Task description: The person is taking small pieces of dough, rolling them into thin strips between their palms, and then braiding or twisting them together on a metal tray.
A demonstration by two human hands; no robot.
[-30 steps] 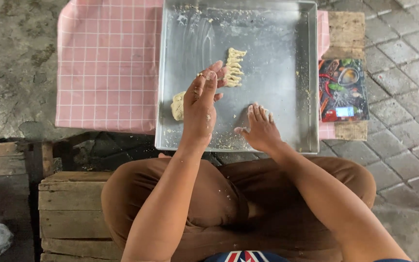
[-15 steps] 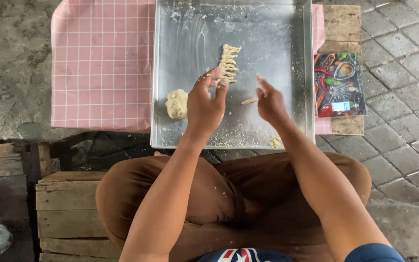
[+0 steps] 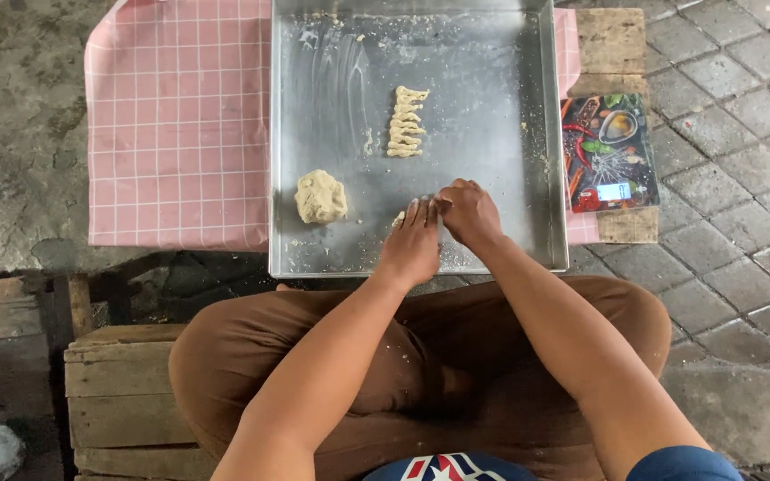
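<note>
My left hand [image 3: 413, 242] lies flat, fingers stretched forward and close together, palm down on the near part of the metal tray [image 3: 510, 107]. A small bit of dough [image 3: 398, 217] shows just at the left edge of its fingertips, touching them; I cannot tell how much more of it lies under the hand. My right hand [image 3: 467, 212] sits just to the right, touching the left at the fingertips, its fingers curled in loosely; whether it has hold of any dough I cannot tell.

To the left on the tray, well apart from my hands, sits a rough dough lump [image 3: 320, 196]. Farther out, near the tray's middle, lies a row of twisted pieces [image 3: 405, 122], stacked close in a short column running away from me. The tray's floor is dusted with flour smears and crumbs.

The tray rests on a pink checked cloth [image 3: 176, 116] over a low wooden table [image 3: 612, 40]. At the right, on the table, is a small scale [image 3: 610, 151] with a colourful printed top. I sit on a wooden crate [image 3: 118, 392], knees under the tray's near edge.
</note>
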